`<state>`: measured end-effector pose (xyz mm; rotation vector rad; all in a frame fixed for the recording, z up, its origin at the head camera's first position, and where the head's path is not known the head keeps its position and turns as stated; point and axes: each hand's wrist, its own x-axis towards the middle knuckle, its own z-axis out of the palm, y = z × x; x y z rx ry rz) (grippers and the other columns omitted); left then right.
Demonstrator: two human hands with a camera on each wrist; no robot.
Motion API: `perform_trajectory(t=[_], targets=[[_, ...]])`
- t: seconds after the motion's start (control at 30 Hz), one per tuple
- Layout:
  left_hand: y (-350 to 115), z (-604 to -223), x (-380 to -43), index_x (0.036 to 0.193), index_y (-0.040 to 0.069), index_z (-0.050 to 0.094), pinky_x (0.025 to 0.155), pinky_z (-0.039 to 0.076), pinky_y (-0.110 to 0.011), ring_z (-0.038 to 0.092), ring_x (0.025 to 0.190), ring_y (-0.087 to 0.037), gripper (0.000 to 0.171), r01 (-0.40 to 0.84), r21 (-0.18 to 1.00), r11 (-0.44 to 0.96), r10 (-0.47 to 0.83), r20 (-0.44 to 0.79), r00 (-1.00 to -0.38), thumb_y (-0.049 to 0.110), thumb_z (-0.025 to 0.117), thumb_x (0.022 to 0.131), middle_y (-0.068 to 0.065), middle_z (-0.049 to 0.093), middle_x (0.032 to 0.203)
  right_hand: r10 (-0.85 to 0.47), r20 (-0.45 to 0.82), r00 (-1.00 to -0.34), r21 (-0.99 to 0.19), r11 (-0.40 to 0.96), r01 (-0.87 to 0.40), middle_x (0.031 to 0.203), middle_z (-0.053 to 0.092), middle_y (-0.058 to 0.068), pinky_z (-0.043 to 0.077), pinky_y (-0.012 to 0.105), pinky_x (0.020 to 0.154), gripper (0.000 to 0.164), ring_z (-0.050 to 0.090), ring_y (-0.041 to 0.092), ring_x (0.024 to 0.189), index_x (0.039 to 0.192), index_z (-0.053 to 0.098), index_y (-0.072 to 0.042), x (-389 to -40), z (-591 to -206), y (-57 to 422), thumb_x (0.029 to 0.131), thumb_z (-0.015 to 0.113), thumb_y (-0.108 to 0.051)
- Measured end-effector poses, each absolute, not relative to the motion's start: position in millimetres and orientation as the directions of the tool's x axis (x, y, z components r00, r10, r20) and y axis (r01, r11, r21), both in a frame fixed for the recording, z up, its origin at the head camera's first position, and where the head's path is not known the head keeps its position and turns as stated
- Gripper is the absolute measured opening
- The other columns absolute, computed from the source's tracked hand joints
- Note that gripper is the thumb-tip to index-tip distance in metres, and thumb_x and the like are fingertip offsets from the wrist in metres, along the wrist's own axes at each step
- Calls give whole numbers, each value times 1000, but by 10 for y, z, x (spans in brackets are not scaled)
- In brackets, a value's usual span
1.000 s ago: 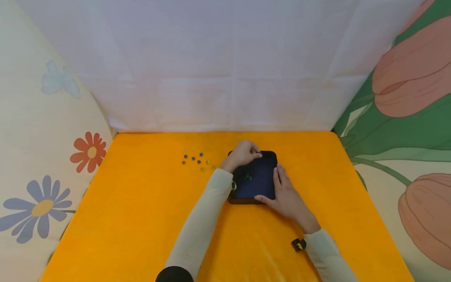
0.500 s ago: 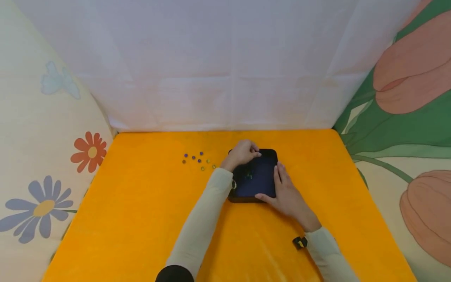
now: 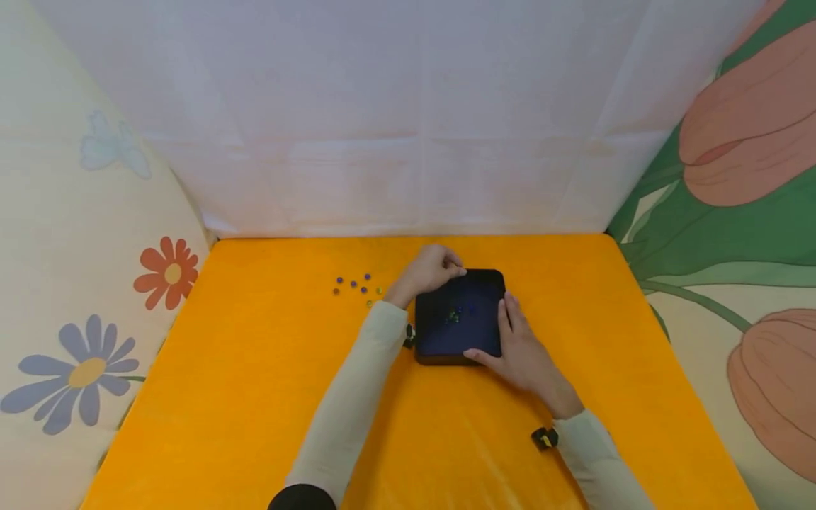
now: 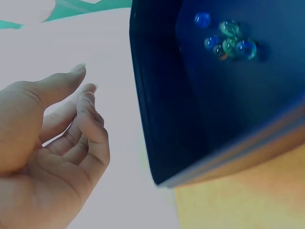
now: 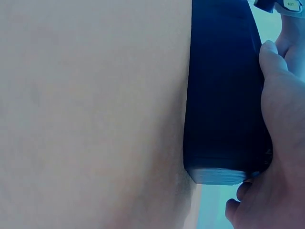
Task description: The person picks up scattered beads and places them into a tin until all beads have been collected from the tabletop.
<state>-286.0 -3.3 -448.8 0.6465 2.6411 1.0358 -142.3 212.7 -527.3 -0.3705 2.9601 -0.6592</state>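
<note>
Black box partly outside left-wrist view

PLACE: draped booth, room type unclear | orange-covered table | white backdrop | flower-printed side hangings

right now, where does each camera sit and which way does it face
Head: on the head, facing forward and down at the black tray on the orange table; left grip, right grip and sleeves show.
Left wrist: on that wrist, facing the tray's inside; left grip shows.
Right wrist: on that wrist, facing the tray's outer side; right grip and part of the other wrist show.
Shared: head and left wrist views both show the marbles inside the tray.
</note>
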Motion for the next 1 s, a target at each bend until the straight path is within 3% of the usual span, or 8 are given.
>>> perform_trajectory(t=[0.33, 0.5, 0.63, 1.0], targets=[[-293, -4482, -2793, 115, 7, 78, 71, 53, -30, 63, 78, -18, 28, 318, 690, 651, 471, -39, -881, 30, 68, 104, -9, 74, 100, -240, -43, -970, -431, 880, -199, 177, -10, 19, 40, 60, 119, 127, 11, 45, 163, 167, 4, 2, -1416, -5290, 2158, 88, 61, -81], [-487, -4487, -2730, 111, 6, 77, 66, 47, -29, 57, 73, -19, 26, 282, 701, 655, 446, -58, -893, 29, 65, 106, -19, 74, 101, -236, -44, -971, -431, 881, -195, 177, -11, 19, 40, 60, 119, 128, 11, 45, 164, 167, 3, 1, -1426, -5271, 2172, 88, 59, -82], [-680, -4538, -2652, 108, 7, 77, 64, 45, -29, 53, 70, -18, 26, 252, 699, 669, 412, -66, -909, 31, 67, 105, -19, 74, 97, -234, -44, -971, -428, 883, -193, 177, -10, 19, 38, 60, 121, 128, 10, 44, 164, 167, 4, 2, -1428, -5261, 2176, 87, 60, -82], [-1381, -4744, -2395, 110, 6, 74, 71, 50, -31, 61, 81, -21, 22, 164, 725, 670, 261, -23, -965, 27, 69, 104, -14, 72, 97, -244, -31, -969, -431, 878, -207, 178, -11, 16, 37, 59, 122, 127, 8, 42, 165, 168, 4, 0, -1413, -5298, 2135, 88, 59, -83]])
